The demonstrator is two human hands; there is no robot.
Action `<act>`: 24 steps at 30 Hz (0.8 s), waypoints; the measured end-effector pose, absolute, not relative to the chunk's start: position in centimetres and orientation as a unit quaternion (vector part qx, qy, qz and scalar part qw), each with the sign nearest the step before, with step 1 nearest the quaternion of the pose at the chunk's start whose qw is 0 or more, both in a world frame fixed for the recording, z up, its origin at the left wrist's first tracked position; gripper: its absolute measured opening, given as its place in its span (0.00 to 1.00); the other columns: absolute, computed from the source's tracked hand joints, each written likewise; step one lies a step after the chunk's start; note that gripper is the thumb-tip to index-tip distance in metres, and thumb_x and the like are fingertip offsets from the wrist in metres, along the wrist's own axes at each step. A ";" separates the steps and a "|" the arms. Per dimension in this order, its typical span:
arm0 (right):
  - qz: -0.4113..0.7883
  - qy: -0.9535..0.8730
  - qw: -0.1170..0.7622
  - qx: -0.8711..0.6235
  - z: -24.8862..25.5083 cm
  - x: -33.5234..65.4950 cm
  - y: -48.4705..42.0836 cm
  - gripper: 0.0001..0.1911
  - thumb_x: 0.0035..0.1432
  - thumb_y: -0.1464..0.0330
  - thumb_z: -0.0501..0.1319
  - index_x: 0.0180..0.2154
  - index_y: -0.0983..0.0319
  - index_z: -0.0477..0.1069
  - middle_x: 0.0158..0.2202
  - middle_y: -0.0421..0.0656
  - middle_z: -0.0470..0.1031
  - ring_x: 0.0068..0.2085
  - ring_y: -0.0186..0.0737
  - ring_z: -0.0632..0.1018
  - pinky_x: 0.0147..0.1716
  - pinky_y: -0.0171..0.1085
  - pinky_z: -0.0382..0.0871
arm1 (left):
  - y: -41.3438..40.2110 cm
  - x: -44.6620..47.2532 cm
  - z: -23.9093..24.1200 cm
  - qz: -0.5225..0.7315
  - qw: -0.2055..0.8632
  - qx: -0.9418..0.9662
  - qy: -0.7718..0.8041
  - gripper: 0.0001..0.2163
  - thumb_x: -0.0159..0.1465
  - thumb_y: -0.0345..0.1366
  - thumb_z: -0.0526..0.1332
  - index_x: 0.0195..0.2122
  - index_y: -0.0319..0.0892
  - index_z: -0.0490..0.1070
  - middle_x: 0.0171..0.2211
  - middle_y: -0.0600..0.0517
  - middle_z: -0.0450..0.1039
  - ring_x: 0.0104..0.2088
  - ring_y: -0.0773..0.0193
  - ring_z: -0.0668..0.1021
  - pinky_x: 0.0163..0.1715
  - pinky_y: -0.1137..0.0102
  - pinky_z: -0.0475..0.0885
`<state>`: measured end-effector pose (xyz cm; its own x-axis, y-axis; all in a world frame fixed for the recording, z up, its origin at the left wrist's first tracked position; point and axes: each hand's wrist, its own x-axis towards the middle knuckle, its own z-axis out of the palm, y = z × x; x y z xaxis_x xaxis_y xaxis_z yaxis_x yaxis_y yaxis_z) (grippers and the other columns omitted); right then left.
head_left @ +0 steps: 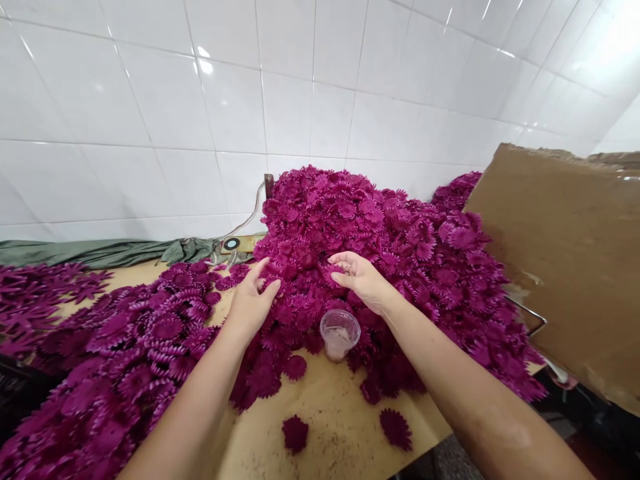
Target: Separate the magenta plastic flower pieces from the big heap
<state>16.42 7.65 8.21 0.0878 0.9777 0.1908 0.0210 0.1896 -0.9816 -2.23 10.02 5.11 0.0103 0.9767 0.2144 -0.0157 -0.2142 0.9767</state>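
Note:
A large heap of magenta artificial flower heads (340,213) rises in front of me. My left hand (250,297) is at its left edge, thumb and fingers apart, with nothing visible in them. Over the front of the heap is my right hand (363,280), its fingers curved and spaced from the thumb. Magenta petals show in that gap, and I see no firm grip on any of them. Between and below my hands stands a small clear plastic cup (340,335) with some whitish content. Single flower heads (295,433) lie on the tan board nearer to me.
More magenta flower pieces (125,360) cover the left side. A large cardboard sheet (565,253) leans at the right. Green cloth (100,253) and a yellowish box with a round dial (240,245) lie along the white tiled wall (175,100). The tan board (340,413) ends at lower right.

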 end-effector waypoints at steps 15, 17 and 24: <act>0.411 -0.510 0.556 -0.512 7.4 14.9 9.4 0.15 0.36 0.67 0.66 0.24 0.63 0.60 0.13 0.30 0.63 0.16 0.26 0.65 0.19 0.30 0.57 | 9.4 1.6 6.2 0.442 0.405 0.695 0.397 0.14 0.50 0.35 0.59 0.38 0.39 0.74 0.37 0.49 0.77 0.38 0.59 0.76 0.43 0.66 0.67; 0.424 -0.514 0.554 -0.498 7.6 14.6 9.4 0.16 0.35 0.64 0.66 0.24 0.63 0.61 0.14 0.30 0.63 0.16 0.25 0.65 0.19 0.30 0.58 | 9.7 2.2 6.1 0.454 0.425 0.678 0.392 0.11 0.50 0.36 0.59 0.33 0.38 0.75 0.33 0.49 0.77 0.34 0.60 0.76 0.39 0.67 0.68; 0.389 -0.510 0.599 -0.480 7.5 16.4 10.2 0.19 0.35 0.57 0.64 0.24 0.62 0.61 0.15 0.30 0.61 0.17 0.25 0.61 0.20 0.30 0.56 | 11.4 1.0 5.6 0.533 0.419 0.598 0.428 0.10 0.46 0.39 0.61 0.28 0.39 0.73 0.24 0.52 0.74 0.28 0.63 0.73 0.36 0.67 0.66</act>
<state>16.37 10.20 7.54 0.1778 0.9550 0.2375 0.0247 0.2369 -0.9712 0.97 11.39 5.64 0.0669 0.9578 0.2796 0.0657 -0.2838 0.9566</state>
